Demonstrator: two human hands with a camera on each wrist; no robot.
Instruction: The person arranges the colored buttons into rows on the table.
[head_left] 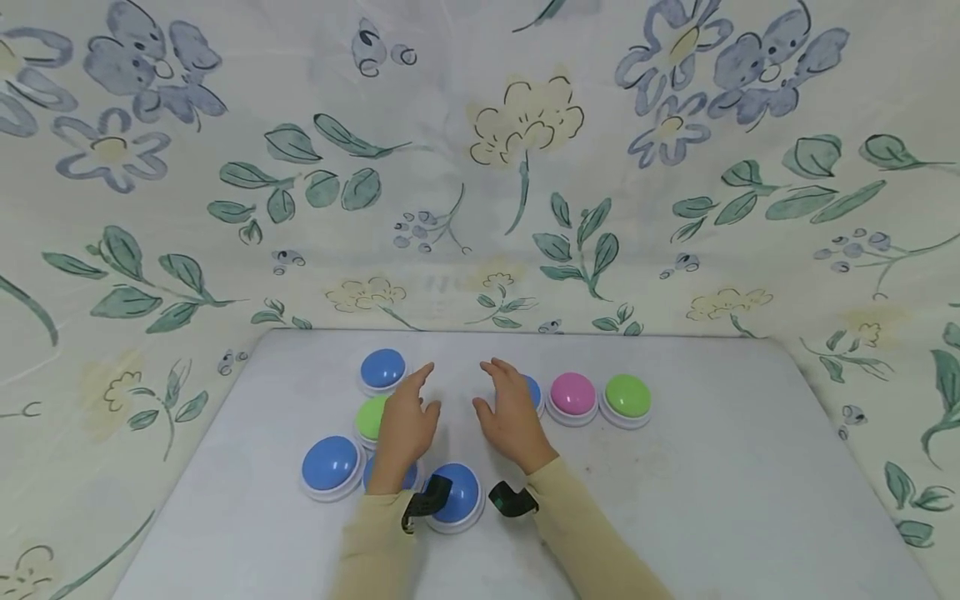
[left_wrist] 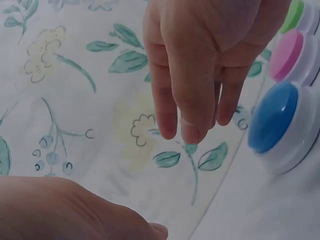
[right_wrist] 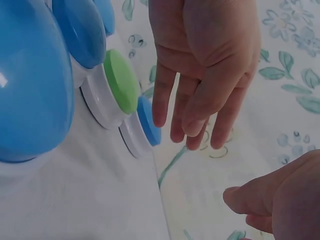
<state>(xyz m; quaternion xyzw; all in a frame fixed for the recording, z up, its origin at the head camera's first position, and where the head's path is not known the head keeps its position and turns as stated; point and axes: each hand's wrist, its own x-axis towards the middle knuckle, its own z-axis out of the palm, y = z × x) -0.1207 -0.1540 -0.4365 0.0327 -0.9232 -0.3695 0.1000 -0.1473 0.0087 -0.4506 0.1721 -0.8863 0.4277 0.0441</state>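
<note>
My left hand (head_left: 405,427) hovers over the left group of round push buttons with white bases, holding nothing. Its fingers reach forward, loosely bent, and it partly covers a green button (head_left: 371,417) and a blue button (head_left: 405,477). My right hand (head_left: 513,417) faces it across a gap, fingers relaxed and apart from the thumb, beside a blue button (head_left: 535,392) that it partly hides. The right wrist view shows the left hand (right_wrist: 200,70) with fingers hanging loosely; the left wrist view shows the right hand (left_wrist: 197,65) much the same.
Right of my right hand, a pink button (head_left: 573,393) and a green button (head_left: 628,396) continue the row. Other blue buttons stand at the back left (head_left: 382,368), far left (head_left: 330,463) and between the wrists (head_left: 459,493). Flowered cloth (head_left: 435,167) borders the white table (head_left: 712,500).
</note>
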